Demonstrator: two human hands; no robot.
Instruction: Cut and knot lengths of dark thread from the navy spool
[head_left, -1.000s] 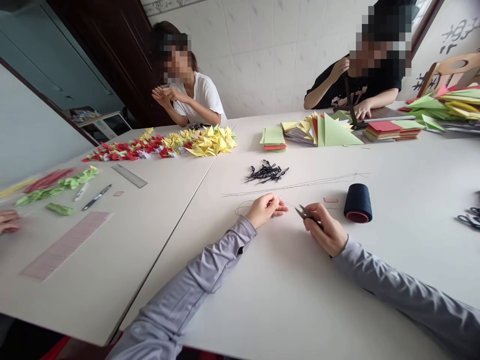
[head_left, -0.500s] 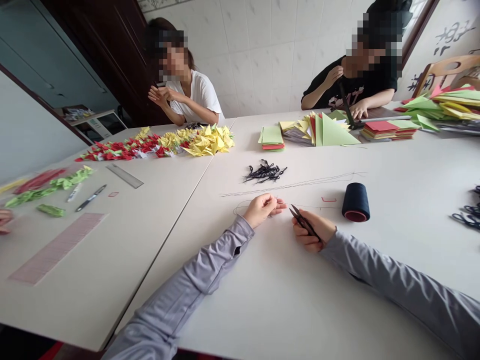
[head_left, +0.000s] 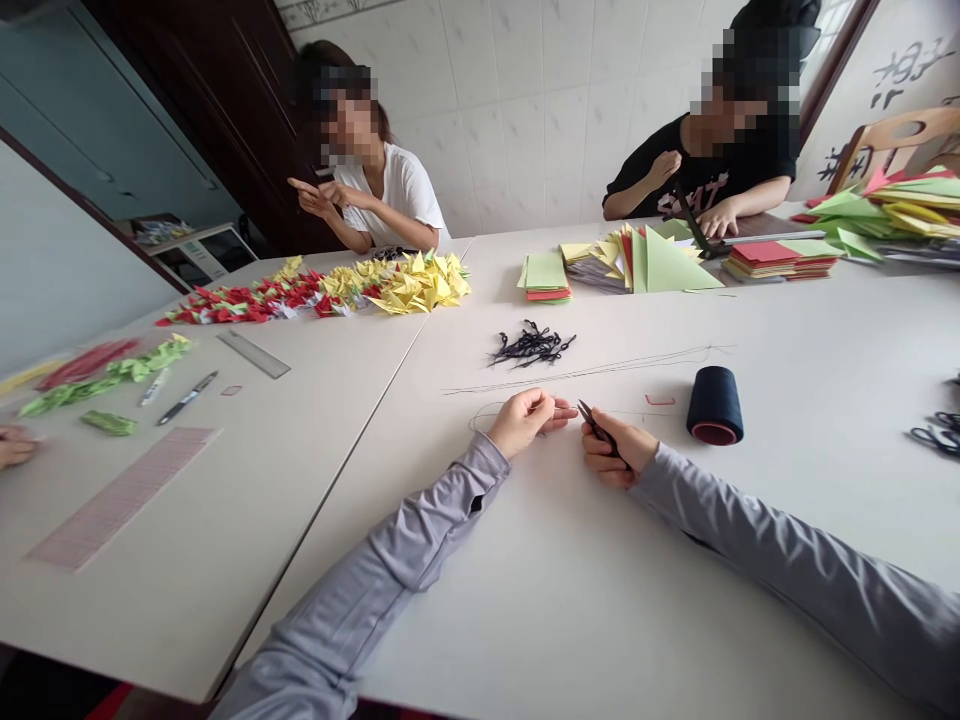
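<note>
My left hand (head_left: 529,420) is closed in a pinch on a thin dark thread (head_left: 480,412), which loops out on its left over the white table (head_left: 480,600). My right hand (head_left: 616,450) grips small black thread snips (head_left: 598,424). Their pointed blades lie close to the fingertips of my left hand; whether they touch the thread is too fine to tell. A spool of dark blue thread (head_left: 714,400) lies tilted to the right of my hands, its red core showing. Beyond my left hand is a pile of black knotted cord loops (head_left: 532,343).
Long loose threads (head_left: 585,372) stretch behind my hands. Folded yellow and red paper pieces (head_left: 420,283) lie far left, stacked coloured paper (head_left: 544,275) at the back. A ruler (head_left: 255,353) and a pen (head_left: 187,397) lie left. Two people sit opposite; another person's hand (head_left: 15,447) shows at the left edge.
My right hand has moved slightly left, bringing the snips' tips nearer to my left fingers, and the blades look closer together. The person in white has shifted their hands.
</note>
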